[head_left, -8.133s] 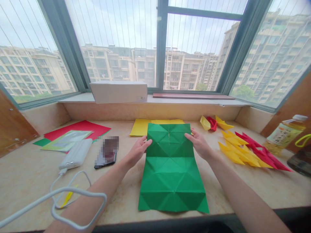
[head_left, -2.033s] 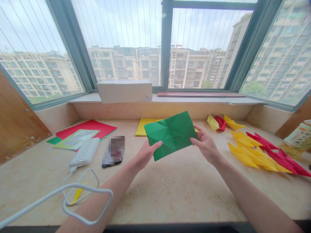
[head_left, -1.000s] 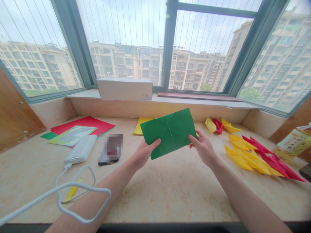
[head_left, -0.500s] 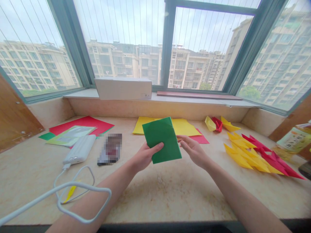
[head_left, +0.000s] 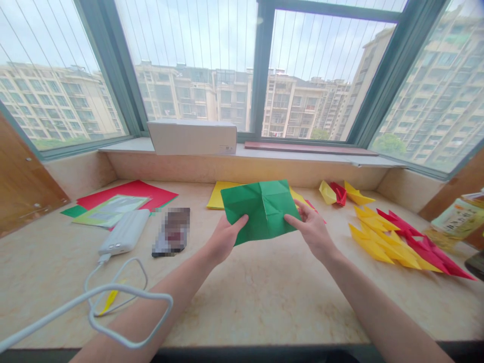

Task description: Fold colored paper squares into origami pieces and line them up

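A green sheet of paper (head_left: 260,212) with crossing creases is held up above the counter, opened out wide and slightly bent. My left hand (head_left: 227,234) pinches its lower left part, thumb on the near face and fingers hidden behind. At the right edge my right hand (head_left: 308,222) grips it the same way, thumb in front. Behind the sheet lie yellow papers (head_left: 223,194), partly covered by it. A bit of red paper shows beside my right fingers.
Folded yellow paper shapes (head_left: 385,239) and red ones (head_left: 434,249) lie at right, near a bottle (head_left: 459,214). At left are red paper (head_left: 132,191), a white power bank (head_left: 124,232), its cable (head_left: 130,287) and a blurred-out object (head_left: 172,232). A white box (head_left: 192,138) stands on the sill.
The green paper has been unfolded from a narrower folded piece into a wider creased sheet. My right hand has taken hold of its right edge; my left hand keeps its grip.
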The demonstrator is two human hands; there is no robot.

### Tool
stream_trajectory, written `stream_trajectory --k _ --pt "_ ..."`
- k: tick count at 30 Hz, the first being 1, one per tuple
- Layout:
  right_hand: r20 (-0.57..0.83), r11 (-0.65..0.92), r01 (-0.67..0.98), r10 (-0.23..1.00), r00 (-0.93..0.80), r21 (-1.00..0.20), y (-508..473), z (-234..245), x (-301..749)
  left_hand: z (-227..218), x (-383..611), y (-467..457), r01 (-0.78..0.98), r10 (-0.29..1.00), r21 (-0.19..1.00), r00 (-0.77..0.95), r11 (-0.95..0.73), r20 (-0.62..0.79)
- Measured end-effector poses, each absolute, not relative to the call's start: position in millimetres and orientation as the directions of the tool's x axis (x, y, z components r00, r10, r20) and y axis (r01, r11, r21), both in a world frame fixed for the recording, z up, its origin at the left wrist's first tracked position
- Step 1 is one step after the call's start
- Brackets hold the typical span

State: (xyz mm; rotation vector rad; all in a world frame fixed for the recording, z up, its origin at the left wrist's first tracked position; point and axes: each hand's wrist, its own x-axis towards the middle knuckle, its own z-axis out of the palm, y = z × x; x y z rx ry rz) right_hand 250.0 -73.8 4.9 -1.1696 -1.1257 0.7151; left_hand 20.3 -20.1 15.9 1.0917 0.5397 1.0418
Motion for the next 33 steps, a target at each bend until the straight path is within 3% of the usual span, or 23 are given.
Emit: stream_trajectory --k 3,7,11,15,18,21,24,29,33 --pt "0.361 0.355 0.08 0.874 0.326 -0.931 -76 8 248 13 22 -19 -0.374 0.896 0.926 0.427 0.051 0.123" --pt "0.524 0.389 0.384 0.769 0.366 -0.838 -84 9 236 12 24 -22 -0.326 0.902 0.945 0.402 -0.023 0.16" --pt "0.667 0.541 0.547 0.744 0.042 -0.638 -95 7 218 12 27 -28 -0.348 0.87 0.937 0.459 -0.013 0.182" --pt "0.646 0.638 0.584 0.726 -0.238 -0.502 -100 2 207 9 31 -32 -0.411 0.827 0.906 0.542 0.105 0.15" --pt "0.621 0.652 0.632 0.713 -0.325 -0.418 -101 0 206 9 33 -35 -0.452 0.828 0.875 0.548 0.172 0.12" --pt "0.688 0.659 0.622 0.68 -0.252 -0.423 -101 0 206 13 30 -38 -0.484 0.833 0.853 0.541 0.196 0.116" --pt "0.764 0.623 0.594 0.645 -0.024 -0.508 -98 -2 207 16 25 -39 -0.476 0.784 0.839 0.612 0.264 0.1" --pt "0.686 0.489 0.507 0.644 0.34 -0.71 -90 1 216 18 18 -34 -0.44 0.69 0.83 0.717 0.344 0.094" --pt "0.597 0.432 0.439 0.712 0.371 -0.788 -90 16 232 27 11 -21 -0.527 0.755 0.794 0.641 0.302 0.138"
